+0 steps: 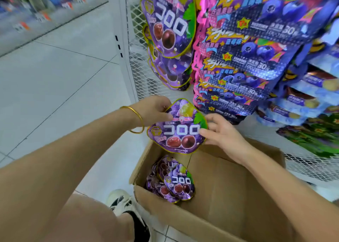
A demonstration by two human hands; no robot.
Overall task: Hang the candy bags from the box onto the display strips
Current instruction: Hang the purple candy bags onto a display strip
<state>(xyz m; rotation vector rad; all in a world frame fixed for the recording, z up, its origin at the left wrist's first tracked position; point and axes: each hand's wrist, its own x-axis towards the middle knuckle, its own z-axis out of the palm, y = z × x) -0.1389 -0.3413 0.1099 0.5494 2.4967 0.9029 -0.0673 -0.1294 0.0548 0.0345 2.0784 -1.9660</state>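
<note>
Where the held bag (178, 131) hovers, blueberry packs (247, 62) crowd.

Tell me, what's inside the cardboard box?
A small pile of purple grape candy bags in the cardboard box's left corner. The right forearm covers part of its bottom.

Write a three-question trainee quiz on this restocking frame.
1. True or false: the held grape gummy bag already hangs on the white mesh rack.
2. Which wrist wears the gold bangle? A) left hand B) right hand
3. Fill in: the spare grape gummy bags lie in the ___.
Key: 1 false; 2 A; 3 cardboard box.
</note>
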